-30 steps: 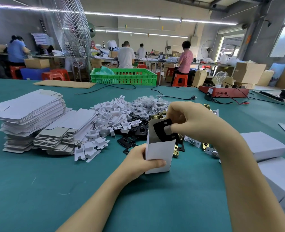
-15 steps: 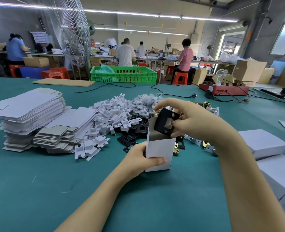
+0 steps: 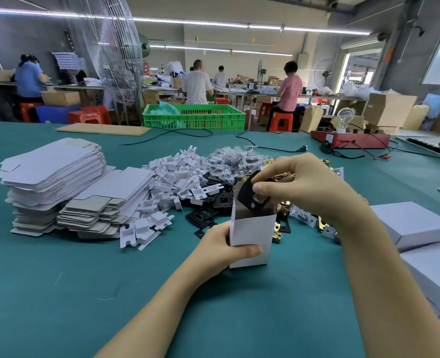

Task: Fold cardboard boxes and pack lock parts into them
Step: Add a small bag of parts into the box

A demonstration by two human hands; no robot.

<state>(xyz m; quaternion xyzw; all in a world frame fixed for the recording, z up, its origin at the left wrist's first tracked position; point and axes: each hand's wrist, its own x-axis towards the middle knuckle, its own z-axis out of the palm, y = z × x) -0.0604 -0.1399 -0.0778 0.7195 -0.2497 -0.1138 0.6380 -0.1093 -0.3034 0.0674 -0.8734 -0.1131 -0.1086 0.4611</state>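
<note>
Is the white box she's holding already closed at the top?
No, the white box is open at the top, and the right hand holds a black plate in its mouth.

My white box [image 3: 251, 236] is standing upright, top open; a black lock plate [image 3: 247, 196] is tilting into its mouth at twelve o'clock.

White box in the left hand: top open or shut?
Open: the white box stands upright, and the right hand lowers a black plate into its mouth.
</note>
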